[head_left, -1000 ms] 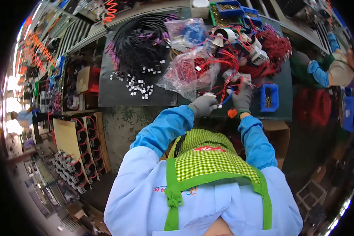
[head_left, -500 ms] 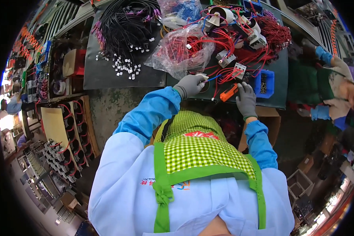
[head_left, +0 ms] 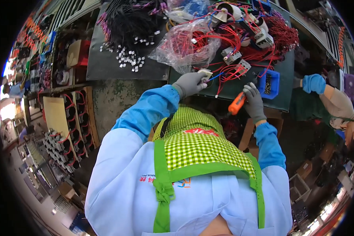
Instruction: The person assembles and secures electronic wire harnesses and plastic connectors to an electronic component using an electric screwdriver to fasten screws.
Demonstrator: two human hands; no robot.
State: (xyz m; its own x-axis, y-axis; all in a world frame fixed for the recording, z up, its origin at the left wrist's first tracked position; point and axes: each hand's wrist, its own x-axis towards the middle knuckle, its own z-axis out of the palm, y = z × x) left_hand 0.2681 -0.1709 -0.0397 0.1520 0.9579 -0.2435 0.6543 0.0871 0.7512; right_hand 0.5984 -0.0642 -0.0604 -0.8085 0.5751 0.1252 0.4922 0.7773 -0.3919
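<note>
Orange handle [head_left: 236, 104] on the inner side of the right hand [head_left: 254, 101], the pale part [head_left: 205, 73] off to its upper left

The relation I read first is the slant of that handle. Its long axis runs from lower left to upper right, with the upper end meeting the fingers of the right hand, which grasp it; the lower end sticks out free toward the apron [head_left: 196, 137]. I cannot make out a blade or shaft. The handle sits at the near edge of the dark bench mat [head_left: 226, 89], between my two hands but clearly nearer the right.

My left hand [head_left: 189, 83] is up and to the left of the handle, thumb and fingers pinching the small pale part over the mat's edge. A blue wire [head_left: 216, 76] leads from that part up and to the right, toward red wires [head_left: 228, 74] and a grey-white block [head_left: 244, 67]. Handle and pale part are well apart.

On the other side, the blue bin [head_left: 276, 87] of small metal pieces lies just beyond the right hand, up and to its right, so that hand is the nearer one to it. The left has a clear bag [head_left: 164, 53] above it.
</note>
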